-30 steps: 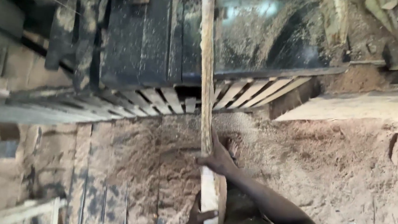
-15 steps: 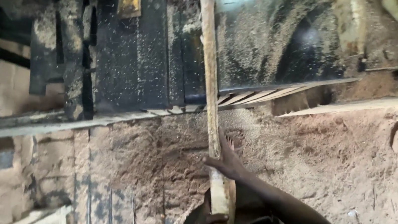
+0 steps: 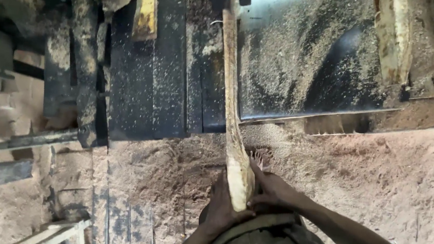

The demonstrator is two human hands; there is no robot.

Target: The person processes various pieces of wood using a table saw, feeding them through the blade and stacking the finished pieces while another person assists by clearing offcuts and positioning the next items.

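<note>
A long, narrow wooden slat [image 3: 231, 96] lies lengthwise on a dark metal saw table [image 3: 312, 67] dusted with sawdust, its far end at the top of the view. My left hand [image 3: 223, 205] grips the slat's near end from the left. My right hand [image 3: 269, 192] presses against the same end from the right, fingers wrapped onto it. Both hands sit close to my body at the bottom of the view.
Thick sawdust [image 3: 387, 176] covers the ground to the right and below the table. Dark metal rails and machine parts [image 3: 140, 74] run along the left. Wood offcuts [image 3: 392, 39] lie at the top right. A pale wooden frame [image 3: 57, 232] sits bottom left.
The slat has slid toward me along the table. My left hand has joined the right on its near end. The view shifted closer over the table.
</note>
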